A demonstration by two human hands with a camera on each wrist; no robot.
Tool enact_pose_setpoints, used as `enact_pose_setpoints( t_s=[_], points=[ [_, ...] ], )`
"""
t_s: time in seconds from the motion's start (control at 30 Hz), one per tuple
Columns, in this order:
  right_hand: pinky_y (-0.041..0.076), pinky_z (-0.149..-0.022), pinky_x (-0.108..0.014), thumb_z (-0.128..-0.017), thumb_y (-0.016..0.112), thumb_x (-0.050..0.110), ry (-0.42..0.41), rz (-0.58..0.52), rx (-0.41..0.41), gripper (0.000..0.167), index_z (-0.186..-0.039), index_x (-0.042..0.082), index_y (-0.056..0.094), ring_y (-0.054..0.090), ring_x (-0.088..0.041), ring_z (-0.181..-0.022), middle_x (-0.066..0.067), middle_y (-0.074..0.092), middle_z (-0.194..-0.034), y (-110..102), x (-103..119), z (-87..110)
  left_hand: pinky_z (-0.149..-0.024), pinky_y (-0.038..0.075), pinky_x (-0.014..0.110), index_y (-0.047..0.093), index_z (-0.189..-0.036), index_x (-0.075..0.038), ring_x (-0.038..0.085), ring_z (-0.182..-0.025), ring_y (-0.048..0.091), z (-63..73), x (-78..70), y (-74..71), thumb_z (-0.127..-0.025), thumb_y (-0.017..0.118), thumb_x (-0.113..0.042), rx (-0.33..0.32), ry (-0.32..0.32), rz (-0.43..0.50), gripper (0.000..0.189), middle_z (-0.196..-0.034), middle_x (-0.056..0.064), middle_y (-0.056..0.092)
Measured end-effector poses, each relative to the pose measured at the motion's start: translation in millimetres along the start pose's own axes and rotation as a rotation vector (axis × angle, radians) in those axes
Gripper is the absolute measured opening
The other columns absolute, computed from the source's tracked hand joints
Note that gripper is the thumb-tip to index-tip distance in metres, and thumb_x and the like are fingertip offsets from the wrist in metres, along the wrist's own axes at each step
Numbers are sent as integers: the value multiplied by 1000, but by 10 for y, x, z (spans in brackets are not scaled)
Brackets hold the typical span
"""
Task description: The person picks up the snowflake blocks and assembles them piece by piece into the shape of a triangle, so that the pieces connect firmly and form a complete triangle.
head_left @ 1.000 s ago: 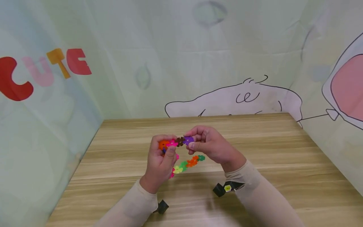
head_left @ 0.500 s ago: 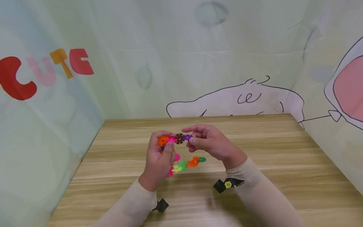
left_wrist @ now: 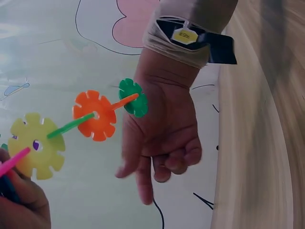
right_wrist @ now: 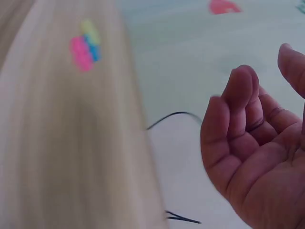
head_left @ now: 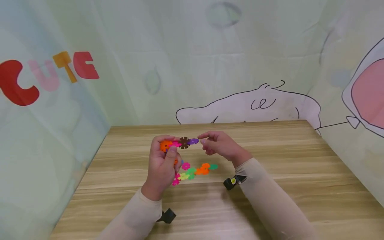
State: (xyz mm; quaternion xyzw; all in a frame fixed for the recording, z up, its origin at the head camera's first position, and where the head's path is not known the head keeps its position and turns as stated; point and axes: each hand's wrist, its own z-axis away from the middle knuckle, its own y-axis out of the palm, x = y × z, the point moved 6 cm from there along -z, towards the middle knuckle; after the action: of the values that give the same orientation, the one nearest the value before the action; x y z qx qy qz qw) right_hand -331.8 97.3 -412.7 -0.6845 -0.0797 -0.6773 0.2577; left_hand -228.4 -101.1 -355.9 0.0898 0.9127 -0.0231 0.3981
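My left hand [head_left: 160, 166] grips a chain of interlocking snowflake discs, thumb across it. From its top run an orange disc [head_left: 165, 145], a pink one, a brown disc [head_left: 184, 142] and a purple disc [head_left: 193, 141] at the tip. Below the hand the rest extends rightward: pink, yellow, green, orange, then a teal disc [head_left: 213, 166] at the far end. The left wrist view shows discs joined edge-on, including a yellow disc [left_wrist: 36, 145]. My right hand [head_left: 222, 145] holds nothing, its fingertips just right of the purple disc. Part of the chain is hidden in the left palm.
Blurred on the wooden table [head_left: 270, 150] lies a small pink, blue and yellow cluster of pieces [right_wrist: 85, 46]. A printed curtain [head_left: 135, 83] hangs behind and beside the table. Both wrists wear black camera mounts.
My right hand has let go of the purple disc and drawn slightly right of it. The left hand with the chain has shifted a little left and the upper row has risen.
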Motion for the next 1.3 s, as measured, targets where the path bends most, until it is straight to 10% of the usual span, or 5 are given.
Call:
enact_pose_setpoints(
  t_s=[0.57, 1.3],
  points=[
    [58, -96, -36, -94, 81, 26, 143, 605, 242, 28, -120, 16, 75, 68, -18, -101, -1, 74, -112, 694, -339, -379, -39, 40, 23, 33, -130, 14, 13, -49, 45, 9, -37, 9, -112, 43, -3, 4, 18, 61, 27, -123, -5, 63],
    [55, -80, -30, -93, 80, 8, 191, 795, 233, 15, -94, 14, 66, 59, -19, -84, -1, 65, -89, 769, -308, -316, -42, 43, 23, 35, -131, 8, 15, -48, 44, 37, 48, 61, -113, 40, -3, 12, -67, 87, 22, -122, -3, 61]
  ],
)
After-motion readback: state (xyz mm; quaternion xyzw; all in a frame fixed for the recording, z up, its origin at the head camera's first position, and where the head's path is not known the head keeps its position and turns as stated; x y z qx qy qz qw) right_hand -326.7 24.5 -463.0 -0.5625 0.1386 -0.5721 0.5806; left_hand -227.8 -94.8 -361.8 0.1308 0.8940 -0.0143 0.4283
